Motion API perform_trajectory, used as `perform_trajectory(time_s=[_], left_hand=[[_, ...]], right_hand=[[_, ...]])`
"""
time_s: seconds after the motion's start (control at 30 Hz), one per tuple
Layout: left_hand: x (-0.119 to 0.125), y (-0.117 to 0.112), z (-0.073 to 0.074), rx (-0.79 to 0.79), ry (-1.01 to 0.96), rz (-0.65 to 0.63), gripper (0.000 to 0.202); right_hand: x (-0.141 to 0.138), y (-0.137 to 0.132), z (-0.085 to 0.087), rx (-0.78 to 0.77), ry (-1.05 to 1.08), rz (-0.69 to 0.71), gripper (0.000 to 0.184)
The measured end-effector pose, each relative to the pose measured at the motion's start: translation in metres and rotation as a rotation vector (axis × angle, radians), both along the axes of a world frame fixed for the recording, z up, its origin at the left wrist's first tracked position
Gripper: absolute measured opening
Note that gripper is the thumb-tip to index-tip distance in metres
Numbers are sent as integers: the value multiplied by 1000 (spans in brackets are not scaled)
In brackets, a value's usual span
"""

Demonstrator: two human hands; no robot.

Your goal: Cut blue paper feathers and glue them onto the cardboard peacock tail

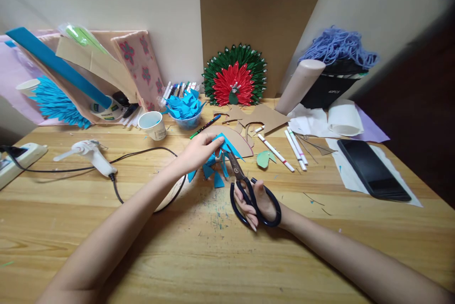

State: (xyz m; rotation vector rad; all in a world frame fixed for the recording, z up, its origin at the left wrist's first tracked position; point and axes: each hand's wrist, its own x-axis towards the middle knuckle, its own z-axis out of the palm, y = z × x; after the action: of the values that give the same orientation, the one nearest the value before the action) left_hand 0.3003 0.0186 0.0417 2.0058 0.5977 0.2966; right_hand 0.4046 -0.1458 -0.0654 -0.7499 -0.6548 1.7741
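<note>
My left hand point(202, 149) pinches a piece of blue paper point(232, 147) between thumb and fingers, near the middle of the table. In my right hand point(258, 202) is a pair of scissors point(241, 176) with black handles, my fingers through the loops. The scissor blades point up and left and meet the lower edge of the blue paper. Below my left hand lie several blue paper scraps point(218, 180). Behind the held paper rests a rounded piece of cardboard point(239, 140), partly covered by my hand. How far apart the blades are cannot be made out.
A glue gun point(93, 156) with its black cord lies left. Behind stand a paper cup point(152, 125) and a bowl point(185, 119) of blue pieces. A red and green peacock point(234, 76) leans on cardboard. To the right are markers point(275, 152), a green cutout point(265, 158) and a phone point(373, 169).
</note>
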Motion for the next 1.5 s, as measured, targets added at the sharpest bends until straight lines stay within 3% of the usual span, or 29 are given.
perform_trajectory(time_s=[0.2,0.63,0.9,1.27,1.5], left_hand=[[0,0,-2,12,5,-33,37],[1,1,-4,7,2,-20,39],[1,-4,-1,-65,24,-34,38],[2,-6,-1,-104,29,-29,36],[0,-7,0,-127,48,-48,32]], right_hand=[[0,1,-1,34,86,25,70],[-4,-4,7,26,-151,-99,68],[-2,0,3,31,8,-8,72],[-4,-3,8,26,-131,-128,67],[-1,-4,5,-5,-59,-49,72]])
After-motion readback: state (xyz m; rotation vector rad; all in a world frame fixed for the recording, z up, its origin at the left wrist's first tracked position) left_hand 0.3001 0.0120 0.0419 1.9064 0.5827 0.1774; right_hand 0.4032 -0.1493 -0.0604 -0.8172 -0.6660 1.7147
